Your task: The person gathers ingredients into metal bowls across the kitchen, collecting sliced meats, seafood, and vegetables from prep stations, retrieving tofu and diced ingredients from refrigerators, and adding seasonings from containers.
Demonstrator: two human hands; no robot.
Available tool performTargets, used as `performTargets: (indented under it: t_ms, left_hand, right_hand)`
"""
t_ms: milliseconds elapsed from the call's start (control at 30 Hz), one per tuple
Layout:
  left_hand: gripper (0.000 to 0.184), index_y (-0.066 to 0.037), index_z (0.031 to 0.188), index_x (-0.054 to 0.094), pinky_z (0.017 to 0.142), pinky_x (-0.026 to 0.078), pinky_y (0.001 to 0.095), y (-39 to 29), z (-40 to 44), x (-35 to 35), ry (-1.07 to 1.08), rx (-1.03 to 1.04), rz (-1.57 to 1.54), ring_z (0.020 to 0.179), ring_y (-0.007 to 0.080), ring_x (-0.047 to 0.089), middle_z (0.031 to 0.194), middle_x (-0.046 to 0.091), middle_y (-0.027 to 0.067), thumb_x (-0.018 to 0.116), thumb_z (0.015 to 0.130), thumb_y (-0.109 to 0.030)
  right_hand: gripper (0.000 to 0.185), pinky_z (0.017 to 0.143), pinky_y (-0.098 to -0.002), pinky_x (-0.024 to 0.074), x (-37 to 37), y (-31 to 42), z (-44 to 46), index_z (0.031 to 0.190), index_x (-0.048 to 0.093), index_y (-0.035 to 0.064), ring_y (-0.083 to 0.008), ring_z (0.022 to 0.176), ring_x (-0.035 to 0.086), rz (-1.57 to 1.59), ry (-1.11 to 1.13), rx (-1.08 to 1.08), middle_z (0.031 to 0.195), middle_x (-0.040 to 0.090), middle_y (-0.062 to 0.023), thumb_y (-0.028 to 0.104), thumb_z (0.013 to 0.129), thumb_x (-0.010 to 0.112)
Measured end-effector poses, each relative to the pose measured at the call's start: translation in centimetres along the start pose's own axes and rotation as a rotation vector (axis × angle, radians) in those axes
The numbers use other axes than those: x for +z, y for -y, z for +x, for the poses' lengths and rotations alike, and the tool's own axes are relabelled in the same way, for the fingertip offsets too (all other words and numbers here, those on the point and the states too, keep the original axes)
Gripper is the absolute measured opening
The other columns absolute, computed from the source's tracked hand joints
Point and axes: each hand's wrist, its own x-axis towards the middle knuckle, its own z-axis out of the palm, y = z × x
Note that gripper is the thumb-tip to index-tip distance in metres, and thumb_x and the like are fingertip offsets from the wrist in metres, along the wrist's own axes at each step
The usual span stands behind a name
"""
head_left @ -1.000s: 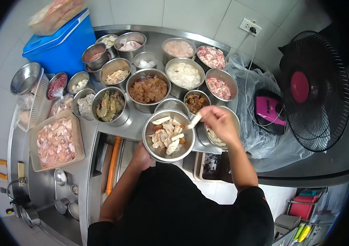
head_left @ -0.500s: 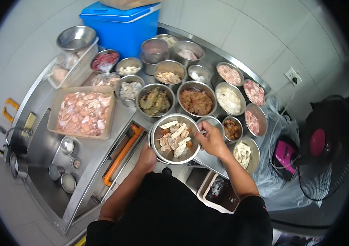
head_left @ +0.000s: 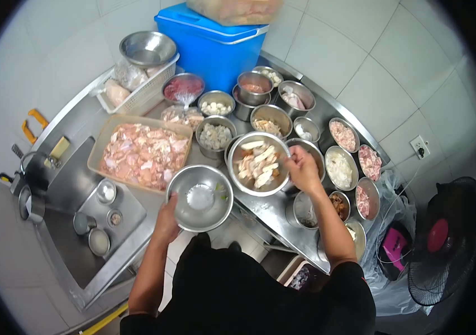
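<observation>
In the head view, my left hand [head_left: 166, 219] grips the rim of a metal bowl [head_left: 187, 216], tilted toward me. A few green scraps and a pale, shiny patch show on its bottom. My right hand [head_left: 303, 168] holds a second metal bowl [head_left: 257, 191] by its right rim. Inside lie white strips and pale pinkish pieces [head_left: 257, 162], with some orange-brown bits. The two bowls are apart, side by side, above the counter's front edge. The right bowl partly hides pans behind it.
A plastic tub of raw chicken pieces [head_left: 143, 153] stands on the left counter, beside the sink [head_left: 70, 234]. Several metal pots of meat and seafood fill the counter behind and to the right. A blue cooler [head_left: 210, 53] stands at the back, a fan [head_left: 444, 245] at right.
The bowl of strips has separated from the bowl beneath it and moved up and right in my right hand. My left hand now holds the other bowl, lower left. The view has shifted.
</observation>
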Motion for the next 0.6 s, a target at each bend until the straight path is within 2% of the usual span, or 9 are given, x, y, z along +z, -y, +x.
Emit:
performTargets:
  t_ms: [33, 67, 133, 267, 333, 467, 533, 567, 600]
  left_hand:
    - [0.042, 0.0, 0.126, 0.043, 0.086, 0.047, 0.0315, -1.7, -0.2, 0.3, 0.009, -0.008, 0.028, 0.101, 0.0183, 0.057, 0.115, 0.055, 0.0125, 0.044, 0.097, -0.031]
    - [0.042, 0.0, 0.126, 0.043, 0.086, 0.047, 0.0315, -2.9, 0.0, 0.5, 0.032, -0.003, 0.034, 0.101, 0.0183, 0.057, 0.115, 0.055, 0.0125, 0.044, 0.097, -0.031]
    - [0.043, 0.002, 0.125, 0.044, 0.085, 0.047, 0.0314, -5.0, 0.5, 0.8, 0.08, 0.012, 0.142, 0.101, 0.0183, 0.057, 0.114, 0.056, 0.0124, 0.045, 0.097, -0.031]
    - [0.047, 0.004, 0.121, 0.049, 0.084, 0.047, 0.0307, -6.7, 2.4, 1.7, 0.185, 0.006, 0.333, 0.098, 0.0167, 0.057, 0.109, 0.059, 0.0123, 0.051, 0.095, -0.035]
    - [0.047, 0.004, 0.117, 0.053, 0.082, 0.046, 0.0294, -7.0, 3.5, 1.2, 0.222, -0.044, 0.405, 0.095, 0.0152, 0.056, 0.106, 0.06, 0.0118, 0.052, 0.094, -0.037]
    - [0.045, 0.005, 0.115, 0.056, 0.08, 0.045, 0.0279, -7.5, 4.6, 0.7, 0.193, -0.073, 0.605, 0.092, 0.014, 0.056, 0.102, 0.061, 0.0093, 0.05, 0.095, -0.035]
    - [0.043, 0.004, 0.116, 0.056, 0.079, 0.045, 0.0277, -7.5, 4.9, 0.4, 0.113, 0.001, 0.5, 0.09, 0.0136, 0.056, 0.101, 0.061, 0.0082, 0.05, 0.095, -0.033]
    - [0.043, 0.002, 0.123, 0.046, 0.08, 0.05, 0.0317, -7.7, 5.2, 0.2, 0.124, 0.0, 0.455, 0.094, 0.0182, 0.059, 0.11, 0.057, 0.0111, 0.051, 0.095, -0.029]
    - [0.043, 0.002, 0.123, 0.046, 0.08, 0.05, 0.0317, -7.9, 5.4, 0.4, 0.122, 0.002, 0.453, 0.094, 0.0182, 0.059, 0.11, 0.057, 0.0111, 0.051, 0.095, -0.029]
  right_hand:
    - [0.004, 0.048, -0.0187, 0.0363, 0.9, -1.8, 1.0, 0.093, 0.053, 0.0043, -0.0019, 0.056, 0.047, -0.005, 0.007, -0.153, 0.069, 0.055, 0.0034, 0.005, 0.089, 0.054]
    - [0.009, 0.057, -0.0233, 0.0427, 1.6, -0.4, 1.1, 0.093, 0.056, 0.0021, -0.0067, 0.065, 0.052, -0.022, 0.061, -0.104, 0.074, 0.06, -0.0011, 0.006, 0.085, 0.057]
    - [0.01, 0.058, -0.0245, 0.0433, 3.5, 0.2, 1.8, 0.093, 0.058, 0.0047, -0.0076, 0.065, 0.052, -0.186, 0.18, -0.137, 0.075, 0.06, -0.0014, 0.008, 0.083, 0.059]
    - [0.016, 0.06, -0.0245, 0.0427, 8.5, 1.2, 3.1, 0.097, 0.057, 0.006, -0.0091, 0.068, 0.053, -0.028, 0.471, -0.152, 0.077, 0.058, -0.0025, 0.007, 0.081, 0.06]
    - [0.018, 0.061, -0.0243, 0.043, 10.3, 1.6, 4.0, 0.098, 0.057, 0.0054, -0.0094, 0.07, 0.053, -0.088, 0.466, -0.359, 0.079, 0.059, -0.0033, 0.006, 0.08, 0.06]
    - [0.019, 0.066, -0.0278, 0.046, 11.2, 3.3, 6.0, 0.101, 0.056, 0.0034, -0.0102, 0.074, 0.055, -0.05, 0.641, -0.259, 0.086, 0.063, -0.0047, 0.005, 0.082, 0.061]
    - [0.02, 0.067, -0.0277, 0.0461, 11.6, 3.7, 7.5, 0.104, 0.056, 0.0023, -0.0097, 0.075, 0.055, 0.018, 0.653, -0.234, 0.088, 0.063, -0.0046, 0.007, 0.084, 0.06]
    - [0.021, 0.067, -0.0278, 0.0466, 11.6, 3.9, 8.6, 0.105, 0.056, 0.0021, -0.0099, 0.076, 0.056, 0.012, 0.736, -0.203, 0.088, 0.064, -0.0051, 0.009, 0.086, 0.058]
    - [0.022, 0.067, -0.0279, 0.0471, 11.3, 5.6, 9.5, 0.107, 0.056, 0.0019, -0.0102, 0.076, 0.057, 0.006, 0.822, -0.169, 0.087, 0.064, -0.0055, 0.012, 0.088, 0.057]
